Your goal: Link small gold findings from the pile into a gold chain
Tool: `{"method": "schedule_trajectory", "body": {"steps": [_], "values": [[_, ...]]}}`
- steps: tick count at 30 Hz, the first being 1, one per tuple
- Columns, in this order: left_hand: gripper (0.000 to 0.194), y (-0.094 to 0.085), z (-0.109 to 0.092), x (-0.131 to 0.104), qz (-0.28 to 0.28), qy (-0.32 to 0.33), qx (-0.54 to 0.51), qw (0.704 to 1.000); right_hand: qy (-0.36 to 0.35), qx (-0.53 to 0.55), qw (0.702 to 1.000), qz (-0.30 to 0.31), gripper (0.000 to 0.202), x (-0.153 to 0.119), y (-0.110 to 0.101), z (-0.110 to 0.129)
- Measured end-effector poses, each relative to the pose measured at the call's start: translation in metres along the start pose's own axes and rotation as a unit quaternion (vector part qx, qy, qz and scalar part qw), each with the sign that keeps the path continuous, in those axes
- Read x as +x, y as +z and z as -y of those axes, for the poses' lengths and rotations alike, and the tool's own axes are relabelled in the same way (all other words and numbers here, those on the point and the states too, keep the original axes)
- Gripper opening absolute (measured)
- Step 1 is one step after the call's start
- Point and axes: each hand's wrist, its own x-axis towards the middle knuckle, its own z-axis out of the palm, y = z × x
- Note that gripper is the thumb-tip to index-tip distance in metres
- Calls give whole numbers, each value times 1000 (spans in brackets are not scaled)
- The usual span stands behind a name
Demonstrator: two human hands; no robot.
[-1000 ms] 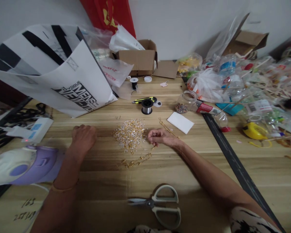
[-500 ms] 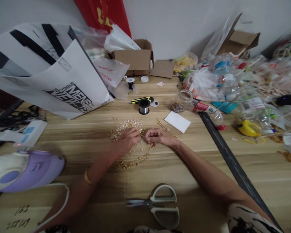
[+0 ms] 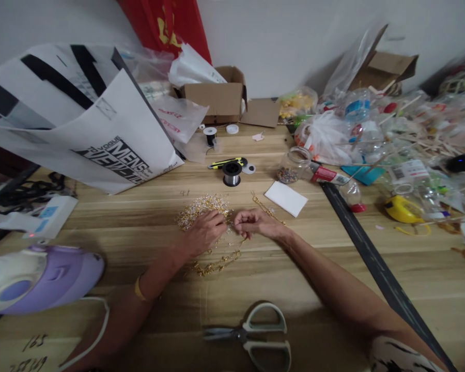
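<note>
A loose pile of gold and clear beaded pieces (image 3: 196, 211) lies on the wooden table. At its right edge my left hand (image 3: 206, 231) is closed, fingertips pressed together; what they pinch is too small to make out. Close beside it, fingers curled and thumb against them, my right hand (image 3: 258, 223) also pinches something I cannot make out. A thin gold strand shows just below the right fingers. Nearer to me lies a gold chain with ornaments (image 3: 217, 264). Beyond my right wrist is a second gold chain (image 3: 266, 208).
Large scissors (image 3: 248, 335) lie in front of me. Past the beads stand a wire spool (image 3: 231, 174), a utility knife (image 3: 220, 164), a white card (image 3: 286, 198) and a bead jar (image 3: 290, 168). Plastic bottles crowd the right; a paper bag (image 3: 81, 134) and purple appliance (image 3: 67, 276) stand left.
The whole view has shifted slightly, so things sit a little lower and farther right. Both hands keep nearly the same place and pose beside the pile.
</note>
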Motion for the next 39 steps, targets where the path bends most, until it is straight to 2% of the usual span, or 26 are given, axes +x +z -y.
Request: {"method": "schedule_trajectory", "body": {"steps": [6,10,13,18,28,33,39], "values": [[21,4,0,-5,-82,-26,-91,992,5,3,1000,3,27,-1,1,3],[17,2,2,-7,-163,-97,-188,964,11,3,1000,1,27,-1,2,6],[13,-2,9,-12,-198,-159,-225,941,15,3,1000,1,26,0,2,6],[8,-9,23,-19,-196,-268,-262,906,22,4,1000,0,24,1,1,2],[17,-6,22,-20,-159,-351,-414,824,10,-2,1000,8,22,0,1,1],[30,-5,22,-21,-147,-347,-437,817,7,-4,1000,8,23,1,1,3],[32,-9,20,-20,-130,-333,-445,821,7,-10,1000,4,22,0,2,3]]}}
